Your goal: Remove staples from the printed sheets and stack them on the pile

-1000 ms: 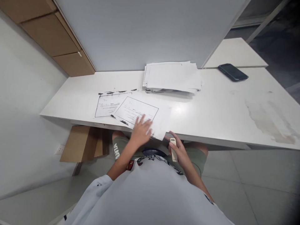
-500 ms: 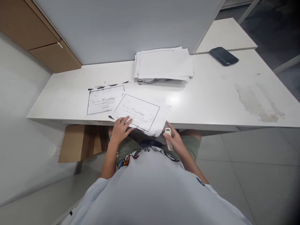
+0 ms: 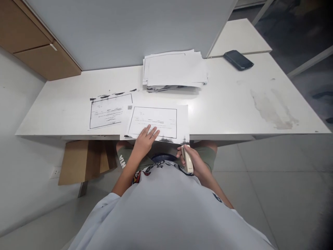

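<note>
Head cam looks straight down at a white bench (image 3: 234,104). Left hand (image 3: 144,140) lies flat, fingers spread, on the near edge of a printed sheet (image 3: 156,121) that sits square at the bench's front edge, its lower edge hanging a bit over. Nothing pinched in that hand, it's just pressing the paper. Right hand (image 3: 194,163) is below the bench edge, just beside the sheet's right corner, with its grip wrapped around a small cream stapler (image 3: 187,160), thumb on top near the front end. A second sheet (image 3: 108,111) lies to the left, tucked partly under the first one. Further back there's a messy paper stack (image 3: 174,69) by the partition, and a dark phone (image 3: 238,59) sits well apart at the far right. Brown cardboard (image 3: 78,161) is on the floor under the bench, left side.
</note>
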{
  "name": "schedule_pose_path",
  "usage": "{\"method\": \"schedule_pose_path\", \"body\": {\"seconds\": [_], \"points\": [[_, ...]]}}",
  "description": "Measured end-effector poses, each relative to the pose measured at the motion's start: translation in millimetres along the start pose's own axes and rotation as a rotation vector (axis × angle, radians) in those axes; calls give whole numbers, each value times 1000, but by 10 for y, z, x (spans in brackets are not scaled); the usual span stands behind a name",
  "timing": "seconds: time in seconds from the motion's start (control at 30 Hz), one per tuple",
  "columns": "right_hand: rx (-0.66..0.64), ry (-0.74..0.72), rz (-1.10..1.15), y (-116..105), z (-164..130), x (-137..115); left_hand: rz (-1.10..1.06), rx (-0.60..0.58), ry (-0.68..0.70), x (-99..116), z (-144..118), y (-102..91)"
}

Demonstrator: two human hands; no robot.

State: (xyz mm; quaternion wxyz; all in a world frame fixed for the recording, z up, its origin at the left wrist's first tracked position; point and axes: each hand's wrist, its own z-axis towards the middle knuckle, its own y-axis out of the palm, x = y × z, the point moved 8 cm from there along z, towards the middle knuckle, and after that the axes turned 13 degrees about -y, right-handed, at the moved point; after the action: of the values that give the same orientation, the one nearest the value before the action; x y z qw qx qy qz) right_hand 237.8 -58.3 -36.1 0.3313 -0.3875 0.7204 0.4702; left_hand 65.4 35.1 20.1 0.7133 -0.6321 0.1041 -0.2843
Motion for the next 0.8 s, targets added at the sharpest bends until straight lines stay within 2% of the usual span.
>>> {"method": "schedule_pose_path", "body": {"seconds": [0.13, 0.33, 0.57, 0.7, 0.8], "points": [[-14, 27, 83, 138, -58, 33, -22, -24, 59, 205, 8, 118], [31, -10, 161, 217, 70, 66, -8, 35, 134, 407, -20, 142], [77, -72, 108, 186, 70, 70, -55, 18, 145, 425, -52, 172], [118, -155, 85, 170, 90, 12, -4, 51, 190, 444, -42, 87], [136, -208, 71, 205, 156, -21, 64, 55, 172, 407, 21, 59]]}}
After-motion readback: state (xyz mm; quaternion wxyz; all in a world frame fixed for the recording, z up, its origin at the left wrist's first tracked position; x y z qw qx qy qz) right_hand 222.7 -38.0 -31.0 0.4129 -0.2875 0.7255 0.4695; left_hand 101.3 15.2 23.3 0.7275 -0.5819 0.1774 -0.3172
